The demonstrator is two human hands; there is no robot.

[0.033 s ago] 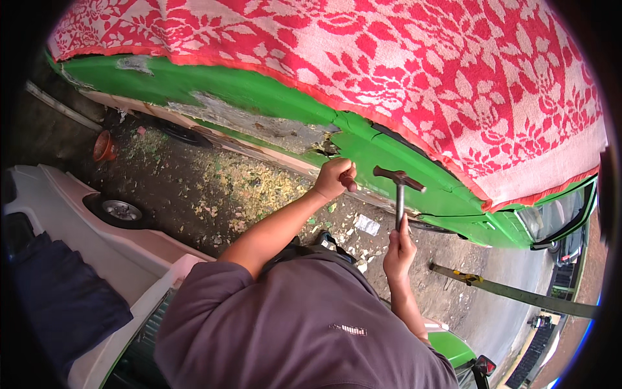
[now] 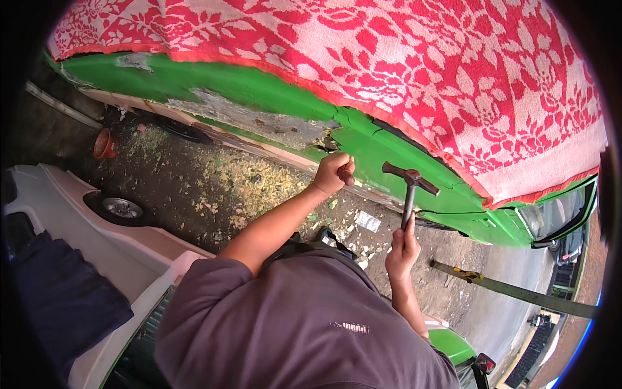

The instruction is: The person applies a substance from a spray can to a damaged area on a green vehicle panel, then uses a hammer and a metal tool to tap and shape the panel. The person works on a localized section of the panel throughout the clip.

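Observation:
My right hand is closed round the handle of a hammer, its rusty brown head raised beside the green car body. My left hand makes a fist round a tool with a rounded brown handle; the butt points towards the hammer, and the tool's other end is hidden by my fingers. That fist is close to a ragged, torn hole low in the car's side. Left of the hole runs a stripped, greyish patch of bare panel. The hammer head and the brown handle are apart.
A red and pink flowered cloth drapes over the car. Yellowish flakes litter the ground. Behind me at left stands a pale vehicle with dark cloth on it. An orange pot lies far left; a post is at right.
The hammer head has swung slightly right, away from my left fist, and its handle now leans more. My left hand has barely shifted.

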